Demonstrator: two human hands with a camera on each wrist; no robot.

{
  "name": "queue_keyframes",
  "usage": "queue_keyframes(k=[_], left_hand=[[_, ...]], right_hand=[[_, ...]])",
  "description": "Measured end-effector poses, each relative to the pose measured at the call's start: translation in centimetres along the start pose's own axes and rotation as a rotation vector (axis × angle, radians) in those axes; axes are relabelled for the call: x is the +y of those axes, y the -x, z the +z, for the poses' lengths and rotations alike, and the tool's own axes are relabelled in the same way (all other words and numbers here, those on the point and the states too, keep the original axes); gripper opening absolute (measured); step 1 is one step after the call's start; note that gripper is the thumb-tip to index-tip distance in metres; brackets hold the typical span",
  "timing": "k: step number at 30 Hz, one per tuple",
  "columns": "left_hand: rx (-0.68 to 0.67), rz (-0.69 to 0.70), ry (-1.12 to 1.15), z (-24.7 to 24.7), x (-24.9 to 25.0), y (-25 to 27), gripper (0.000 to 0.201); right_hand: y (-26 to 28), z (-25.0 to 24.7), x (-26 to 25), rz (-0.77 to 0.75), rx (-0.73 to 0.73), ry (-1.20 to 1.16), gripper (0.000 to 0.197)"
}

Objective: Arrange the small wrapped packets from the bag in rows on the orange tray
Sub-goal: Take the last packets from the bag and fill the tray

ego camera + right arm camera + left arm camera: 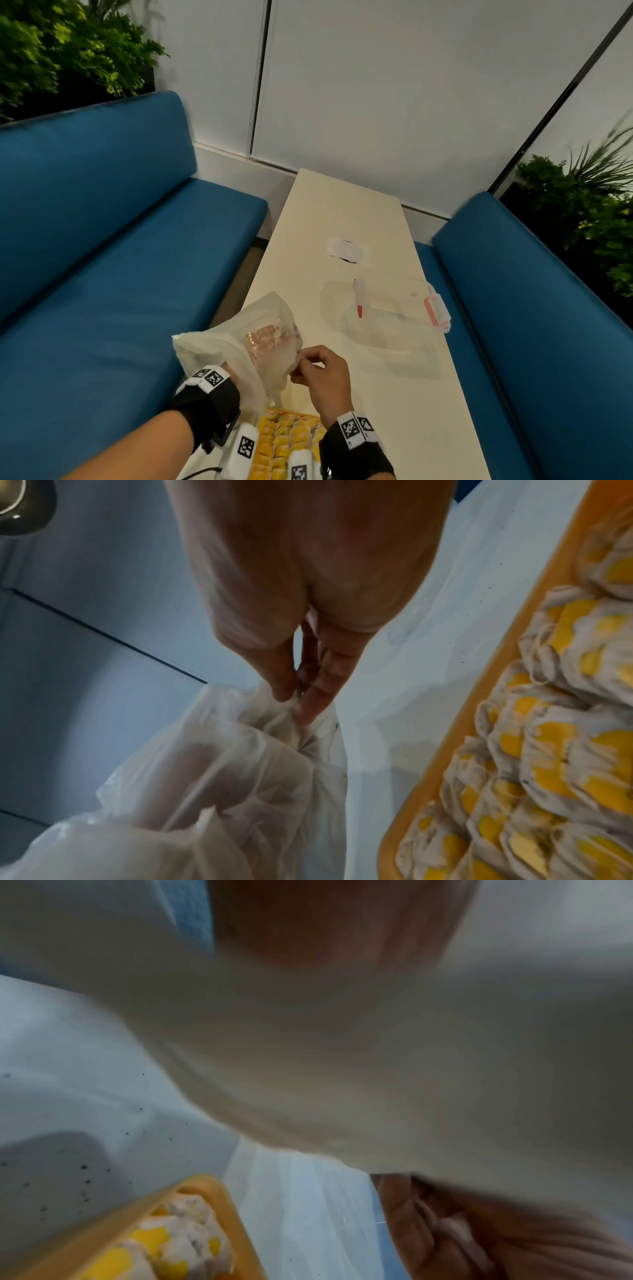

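Just beneath the right hand (320, 371) whose fingers (313, 696) are pinching the bag (239, 346), the orange tray (441, 753) is looking nearly filled with packets (548, 750), the left hand (219, 373) seemingly reaching inside, grip unclear.

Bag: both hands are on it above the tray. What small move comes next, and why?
Probably pull the bag mouth wider. The right hand pinches a bunched bit of its plastic between thumb and fingers, and the left hand is tucked in its folds, grip hidden. No packet is held yet, while the tray already holds rows of packets.
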State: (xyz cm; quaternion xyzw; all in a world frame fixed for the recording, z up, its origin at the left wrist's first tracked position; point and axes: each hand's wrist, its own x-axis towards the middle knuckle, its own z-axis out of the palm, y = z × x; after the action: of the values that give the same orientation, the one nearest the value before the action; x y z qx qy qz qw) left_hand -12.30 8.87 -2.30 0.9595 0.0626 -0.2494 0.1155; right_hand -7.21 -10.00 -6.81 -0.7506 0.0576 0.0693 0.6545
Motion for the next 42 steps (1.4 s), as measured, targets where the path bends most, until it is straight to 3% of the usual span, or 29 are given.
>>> queue_keyframes(k=[6,11,17,25,28,30,32,33,35,37,38,40,42], left_hand=[[-0.062,0.025,-0.021,0.6,0.0,-0.3,0.068],[0.013,0.046,0.099,0.8,0.4,0.0,0.057],[0.008,0.043,0.142,-0.6,0.9,0.7,0.064],[-0.070,-0.091,0.377,-0.6,0.4,-1.3,0.071],[-0.046,-0.257,0.472,0.1,1.0,-3.2,0.061],[-0.067,-0.296,0.525,1.2,1.7,-5.2,0.047],[-0.097,-0.306,0.644,1.9,2.2,-6.9,0.042],[-0.069,-0.308,0.815,1.9,2.3,-7.2,0.041],[-0.021,-0.294,0.911,2.2,2.4,-8.6,0.038],[-0.082,-0.233,1.047,3.8,1.7,-11.3,0.034],[-0.101,-0.207,1.146,3.8,1.8,-11.5,0.045],[-0.026,-0.198,1.295,3.9,2.4,-12.2,0.034],[0.043,-0.205,1.321,1.1,4.1,-8.6,0.027]], right_hand=[[0.1,-0.1,0.2,0.060,0.039,-0.133,0.005],[0.1,0.7,0.1,0.027,0.048,0.034,0.018],[-0.4,0.4,-0.4,0.050,0.022,0.107,0.023],[-0.6,-1.7,-0.5,0.081,0.001,-0.117,0.020],[-1.1,-2.5,0.1,0.153,0.037,-0.125,0.017],[-1.2,-2.8,0.2,0.145,0.065,0.066,0.021],[-0.1,-2.7,-0.8,0.023,0.076,0.354,0.034],[0.7,-2.5,-1.7,-0.069,0.056,0.419,0.037],[2.6,-2.1,-3.5,-0.180,-0.105,0.405,0.036],[3.9,-1.5,-4.6,-0.159,-0.338,0.399,0.039],[4.1,-1.4,-4.8,-0.146,-0.401,0.424,0.042],[3.8,-1.0,-4.6,-0.144,-0.378,0.489,0.039],[3.1,-0.8,-4.3,-0.145,-0.316,0.511,0.023]])
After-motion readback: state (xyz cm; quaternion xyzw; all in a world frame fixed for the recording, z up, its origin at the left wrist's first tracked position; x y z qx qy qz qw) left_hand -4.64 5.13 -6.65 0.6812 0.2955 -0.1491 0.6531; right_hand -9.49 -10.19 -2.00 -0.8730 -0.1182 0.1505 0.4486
